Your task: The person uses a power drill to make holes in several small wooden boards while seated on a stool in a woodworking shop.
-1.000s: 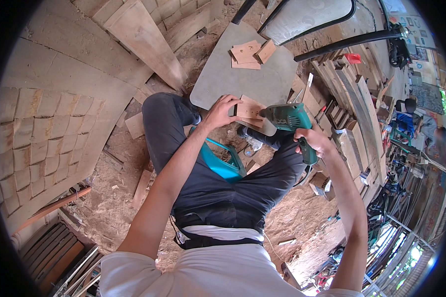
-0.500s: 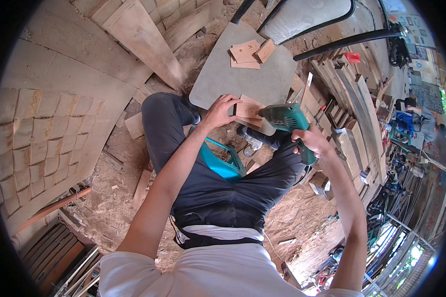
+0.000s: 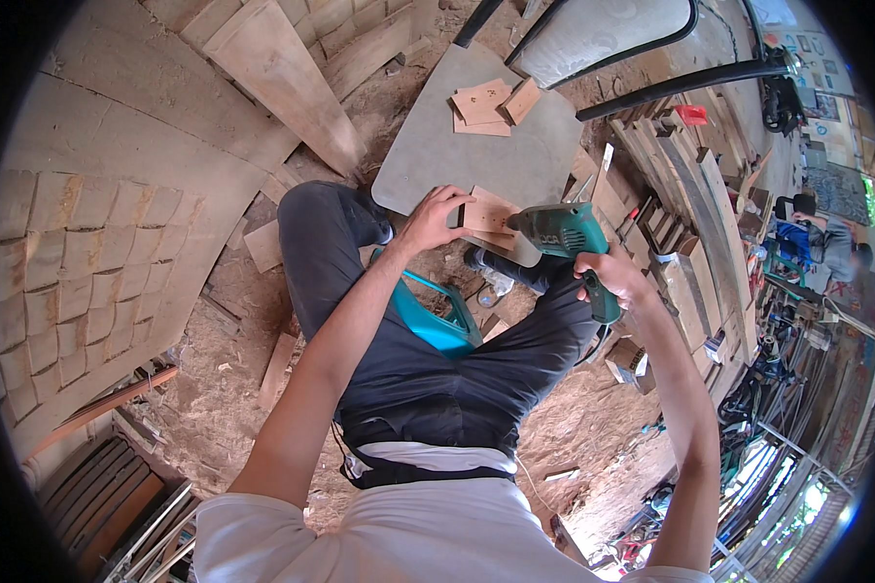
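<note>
My left hand (image 3: pixel 437 218) grips the left end of a small wooden block (image 3: pixel 489 214), which has several small holes in its face. The block sits at the near edge of a grey tabletop (image 3: pixel 428 146). Wrapped round the handle of a green power drill (image 3: pixel 561 231) is my right hand (image 3: pixel 612 276). The drill points left, its front end at the right side of the block; whether the bit is in the wood cannot be made out. Farther back on the tabletop lie thin wooden pieces (image 3: pixel 478 105) with small holes, beside another wooden block (image 3: pixel 521 101).
A teal plastic stool (image 3: pixel 437 325) shows between my legs. Long boards (image 3: pixel 685 175) are stacked at the right, and a wide plank (image 3: pixel 287 87) leans at the far left. A black-framed chair (image 3: pixel 603 39) stands beyond the tabletop. Another person (image 3: pixel 831 248) is at the far right.
The drill has rolled slightly in my right hand, so more of its side shows. My left hand and the block have stayed in place.
</note>
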Demonstrator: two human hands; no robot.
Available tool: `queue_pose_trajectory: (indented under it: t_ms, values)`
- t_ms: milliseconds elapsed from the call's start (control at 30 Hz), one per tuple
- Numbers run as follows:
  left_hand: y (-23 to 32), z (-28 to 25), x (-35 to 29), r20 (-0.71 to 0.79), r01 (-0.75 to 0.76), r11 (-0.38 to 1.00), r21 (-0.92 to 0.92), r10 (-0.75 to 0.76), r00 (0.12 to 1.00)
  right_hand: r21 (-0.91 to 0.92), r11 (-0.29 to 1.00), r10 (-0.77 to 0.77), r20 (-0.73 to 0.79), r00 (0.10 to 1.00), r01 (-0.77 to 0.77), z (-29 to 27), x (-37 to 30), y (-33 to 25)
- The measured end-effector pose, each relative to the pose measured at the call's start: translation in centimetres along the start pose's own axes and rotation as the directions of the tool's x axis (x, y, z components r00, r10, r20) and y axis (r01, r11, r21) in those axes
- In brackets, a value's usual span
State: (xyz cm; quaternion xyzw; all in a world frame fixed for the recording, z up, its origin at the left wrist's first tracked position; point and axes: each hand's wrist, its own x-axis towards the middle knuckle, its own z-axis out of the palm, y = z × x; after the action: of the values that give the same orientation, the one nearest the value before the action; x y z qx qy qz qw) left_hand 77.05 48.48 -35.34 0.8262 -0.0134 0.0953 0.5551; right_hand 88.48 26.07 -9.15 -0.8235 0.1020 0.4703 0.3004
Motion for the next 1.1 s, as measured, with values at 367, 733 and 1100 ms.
queue_pose_trajectory:
  t_ms: [367, 733, 1100]
  values:
    - [0.1, 0.0, 0.0, 0.005, 0.007, 1.000, 0.004, -0.007, 1.000, 0.007, 1.000, -0.007, -0.010, 1.000, 0.007, 0.3, -0.5, -0.4]
    - [-0.1, -0.1, 0.0, 0.007, -0.001, 1.000, 0.013, 0.001, 1.000, -0.018, 1.000, -0.008, -0.003, 1.000, 0.008, 0.3, -0.3, -0.1]
    - [-0.2, -0.2, 0.0, 0.022, 0.017, 1.000, -0.009, -0.016, 1.000, 0.031, 0.996, -0.083, 0.031, 0.996, 0.082, 0.5, -0.9, -0.1]
